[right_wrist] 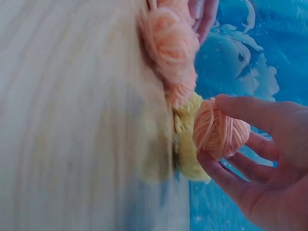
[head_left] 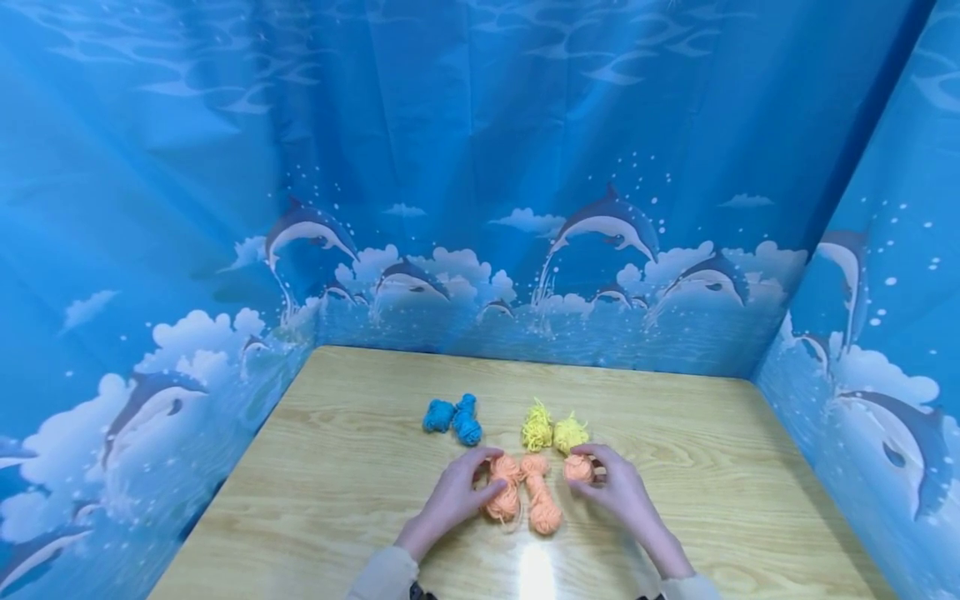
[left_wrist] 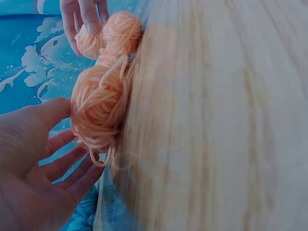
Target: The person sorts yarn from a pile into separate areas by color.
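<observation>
My left hand [head_left: 461, 492] curves round the left peach yarn bundle [head_left: 504, 500], which lies on the table; in the left wrist view its thumb touches the yarn, and some fingertips are hidden behind it. A second peach yarn bundle [head_left: 543, 504], with a narrow waist, lies just right of the first. Between thumb and fingers, my right hand [head_left: 622, 487] holds a small peach yarn ball [right_wrist: 219, 130]. That ball is in front of the right yellow yarn bundle [head_left: 572, 433] in the head view.
Another yellow yarn bundle [head_left: 537, 427] lies beside the right one. Two blue yarn bundles [head_left: 438, 416] sit together farther left. All are on a wood-grain table [head_left: 337, 467], with a blue dolphin-print curtain [head_left: 465, 208] behind and at the sides.
</observation>
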Demonstrator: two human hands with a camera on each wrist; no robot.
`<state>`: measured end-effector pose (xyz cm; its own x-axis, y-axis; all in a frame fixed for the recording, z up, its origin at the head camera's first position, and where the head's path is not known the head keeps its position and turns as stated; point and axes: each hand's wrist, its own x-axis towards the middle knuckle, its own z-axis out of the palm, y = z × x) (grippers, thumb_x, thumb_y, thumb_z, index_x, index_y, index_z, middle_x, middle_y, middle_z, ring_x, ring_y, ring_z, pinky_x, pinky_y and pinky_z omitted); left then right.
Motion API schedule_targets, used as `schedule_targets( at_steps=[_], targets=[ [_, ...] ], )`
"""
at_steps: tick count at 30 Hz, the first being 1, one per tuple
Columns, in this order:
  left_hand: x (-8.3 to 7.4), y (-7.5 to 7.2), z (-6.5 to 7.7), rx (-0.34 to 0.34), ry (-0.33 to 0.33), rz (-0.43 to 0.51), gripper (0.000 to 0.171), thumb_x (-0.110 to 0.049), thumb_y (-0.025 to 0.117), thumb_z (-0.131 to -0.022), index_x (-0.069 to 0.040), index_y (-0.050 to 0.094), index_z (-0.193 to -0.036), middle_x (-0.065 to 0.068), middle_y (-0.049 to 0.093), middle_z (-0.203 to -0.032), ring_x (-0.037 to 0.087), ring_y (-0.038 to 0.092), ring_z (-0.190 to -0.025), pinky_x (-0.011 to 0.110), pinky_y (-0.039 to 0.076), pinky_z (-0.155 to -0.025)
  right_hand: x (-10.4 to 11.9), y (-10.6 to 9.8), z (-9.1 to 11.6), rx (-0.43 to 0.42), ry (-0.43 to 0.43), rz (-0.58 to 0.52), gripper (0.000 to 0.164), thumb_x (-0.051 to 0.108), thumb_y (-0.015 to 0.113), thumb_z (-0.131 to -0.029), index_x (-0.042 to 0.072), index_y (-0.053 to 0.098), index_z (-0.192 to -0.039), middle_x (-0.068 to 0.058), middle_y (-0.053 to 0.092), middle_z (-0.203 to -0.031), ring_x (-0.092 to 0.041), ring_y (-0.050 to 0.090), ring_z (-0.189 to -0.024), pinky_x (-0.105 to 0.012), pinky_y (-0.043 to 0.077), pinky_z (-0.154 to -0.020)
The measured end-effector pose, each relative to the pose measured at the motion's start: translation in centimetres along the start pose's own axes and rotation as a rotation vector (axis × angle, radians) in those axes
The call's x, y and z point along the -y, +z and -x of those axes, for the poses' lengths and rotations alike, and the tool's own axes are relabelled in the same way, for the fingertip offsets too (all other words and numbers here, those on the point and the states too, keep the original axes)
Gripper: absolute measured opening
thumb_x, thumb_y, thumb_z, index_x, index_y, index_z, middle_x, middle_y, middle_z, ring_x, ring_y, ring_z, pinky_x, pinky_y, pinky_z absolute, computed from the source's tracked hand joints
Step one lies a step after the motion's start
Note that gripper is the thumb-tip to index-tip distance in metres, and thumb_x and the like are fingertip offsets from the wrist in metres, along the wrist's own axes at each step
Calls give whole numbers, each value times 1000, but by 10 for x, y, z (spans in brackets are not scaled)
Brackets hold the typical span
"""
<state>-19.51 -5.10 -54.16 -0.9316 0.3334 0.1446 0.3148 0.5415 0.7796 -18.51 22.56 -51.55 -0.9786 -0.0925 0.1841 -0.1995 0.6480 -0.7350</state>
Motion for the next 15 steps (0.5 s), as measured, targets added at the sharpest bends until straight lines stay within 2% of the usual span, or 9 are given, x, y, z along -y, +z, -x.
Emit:
schedule_targets(
  at_steps=[9,15],
  targets=[
    [0,1,0,-7,6,-15,51,-30,74,-93,-10,59,-137,10,62,-137,28,62,-119,43,54,-100,2,17,3,85,19,23,48,11,89,-73,12,70,-118,-5,69,-111,-16,66,-89,-24,59,-74],
    [0,2,1,-9,27,-8,50,-29,74,-93,-9,59,-136,11,63,-135,28,64,-116,42,55,-97,2,20,5,108,31,40,48,13,88,-75,14,70,-119,-5,68,-112,-13,65,-87,-26,58,-75]
  ],
)
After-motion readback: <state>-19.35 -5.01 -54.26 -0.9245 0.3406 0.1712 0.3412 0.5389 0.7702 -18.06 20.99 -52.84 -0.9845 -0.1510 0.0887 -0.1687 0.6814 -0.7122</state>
